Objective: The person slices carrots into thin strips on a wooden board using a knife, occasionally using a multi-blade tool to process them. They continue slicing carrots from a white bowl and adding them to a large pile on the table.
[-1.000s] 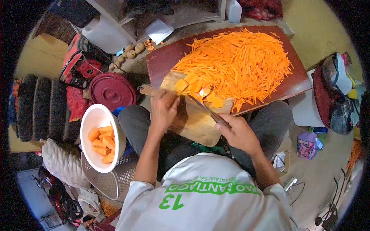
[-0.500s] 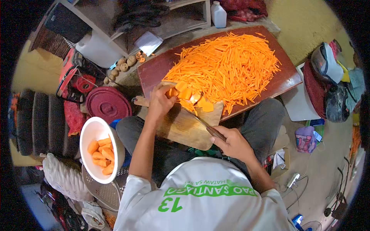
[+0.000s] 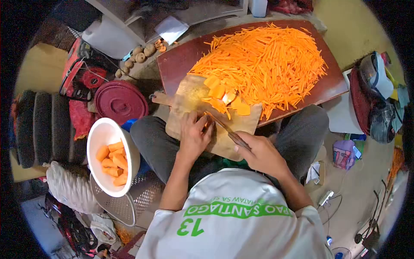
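My right hand is wrapped round the dark handle of a knife, its blade low over the wooden cutting board. Close to the blade, my left hand has its fingers curled down on the board over a piece of carrot, of which only a sliver of orange shows. Thick carrot slices and some cut sticks lie at the board's far side. Beyond them a large heap of carrot sticks covers much of a reddish-brown tabletop.
A white bowl of peeled carrot chunks stands to the left above a perforated metal strainer. Behind it are a maroon lid and several round brown tubers. At right stands a white container.
My left hand has moved from the carrot slices at the board's far side back towards me, beside the knife. The knife has shifted slightly, and the whole view has tilted a little.
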The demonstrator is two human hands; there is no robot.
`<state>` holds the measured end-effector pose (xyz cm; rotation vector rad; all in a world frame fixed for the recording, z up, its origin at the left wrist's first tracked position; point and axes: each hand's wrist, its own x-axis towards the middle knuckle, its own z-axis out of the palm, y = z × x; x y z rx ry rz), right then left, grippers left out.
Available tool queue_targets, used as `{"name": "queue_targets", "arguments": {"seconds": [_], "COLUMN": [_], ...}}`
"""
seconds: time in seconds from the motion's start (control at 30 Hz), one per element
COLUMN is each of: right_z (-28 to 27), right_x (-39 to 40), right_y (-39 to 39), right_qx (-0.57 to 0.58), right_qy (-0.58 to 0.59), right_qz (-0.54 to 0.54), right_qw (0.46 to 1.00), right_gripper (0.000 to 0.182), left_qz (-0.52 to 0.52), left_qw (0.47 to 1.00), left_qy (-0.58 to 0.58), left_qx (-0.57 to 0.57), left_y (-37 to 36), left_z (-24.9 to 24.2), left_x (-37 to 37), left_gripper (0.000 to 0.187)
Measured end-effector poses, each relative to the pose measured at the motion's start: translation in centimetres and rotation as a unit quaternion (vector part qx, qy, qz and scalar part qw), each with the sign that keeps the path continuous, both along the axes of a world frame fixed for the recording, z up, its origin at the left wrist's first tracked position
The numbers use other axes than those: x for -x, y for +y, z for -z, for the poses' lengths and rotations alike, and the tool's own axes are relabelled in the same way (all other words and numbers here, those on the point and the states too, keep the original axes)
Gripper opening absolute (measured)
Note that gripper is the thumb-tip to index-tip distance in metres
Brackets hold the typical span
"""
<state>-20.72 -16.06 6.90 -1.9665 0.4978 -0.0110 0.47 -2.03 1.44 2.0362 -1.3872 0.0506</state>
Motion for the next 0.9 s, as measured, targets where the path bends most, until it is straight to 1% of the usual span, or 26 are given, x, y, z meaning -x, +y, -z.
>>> {"name": "queue_targets", "arguments": {"seconds": [0.03, 0.13, 0.17, 0.23, 0.3, 0.33, 0.43, 0.5, 0.53, 0.63, 0.73, 0.83, 0.9], "right_z": [-0.1, -0.1, -0.2, -0.7, -1.6, -1.8, -0.9, -0.9, -0.9, -0.2, -0.3, -2.3, -2.3], "right_x": [-0.2, -0.5, -0.6, -0.5, -0.5, -0.6, -1.0, -2.9, -4.0, -6.1, -5.1, -3.3, -2.7], "right_y": [-0.1, 0.3, 0.5, 0.9, 1.2, 1.3, 1.2, 1.0, 0.8, 0.2, 0.5, 1.0, 1.5], "right_qx": [0.013, 0.046, 0.052, 0.065, 0.067, 0.067, 0.057, 0.053, 0.052, 0.074, 0.048, 0.032, 0.055], "right_qy": [0.016, -0.007, 0.009, 0.045, 0.049, 0.052, -0.003, 0.038, 0.057, 0.058, 0.014, 0.030, 0.038], "right_qz": [-0.021, -0.017, -0.020, -0.024, -0.022, -0.023, -0.019, -0.022, -0.022, -0.047, -0.017, -0.009, -0.027], "right_qw": [1.000, 0.999, 0.998, 0.997, 0.996, 0.996, 0.998, 0.998, 0.997, 0.994, 0.999, 0.999, 0.997], "right_gripper": [0.041, 0.044, 0.045, 0.047, 0.049, 0.050, 0.051, 0.051, 0.050, 0.049, 0.047, 0.047, 0.048], "left_qz": [0.007, 0.025, 0.030, 0.042, 0.049, 0.050, 0.051, 0.050, 0.052, 0.060, 0.067, 0.060, 0.060], "left_qw": [1.000, 0.999, 0.999, 0.999, 0.998, 0.998, 0.998, 0.999, 0.998, 0.997, 0.997, 0.997, 0.997], "left_qy": [-0.011, -0.035, -0.034, -0.014, 0.023, 0.023, 0.017, 0.009, 0.016, 0.027, 0.023, 0.019, 0.027], "left_qx": [-0.010, -0.029, -0.027, -0.027, -0.028, -0.031, -0.028, -0.011, -0.022, -0.037, -0.034, -0.047, -0.051], "left_y": [0.0, 0.1, 0.1, 0.3, 0.5, 0.6, 0.6, 0.4, 0.5, 0.6, 0.7, 1.1, 1.1], "left_z": [-0.2, -0.7, -0.7, -0.3, 0.2, 0.4, 0.2, -0.2, -0.1, 0.0, 0.0, -0.2, -0.2], "left_x": [0.0, -0.3, -0.4, -0.6, -0.9, -1.0, -1.2, -1.2, -1.3, -1.6, -2.0, -1.9, -1.9], "left_gripper": [0.026, 0.026, 0.027, 0.028, 0.031, 0.032, 0.035, 0.037, 0.037, 0.039, 0.040, 0.040, 0.040]}}
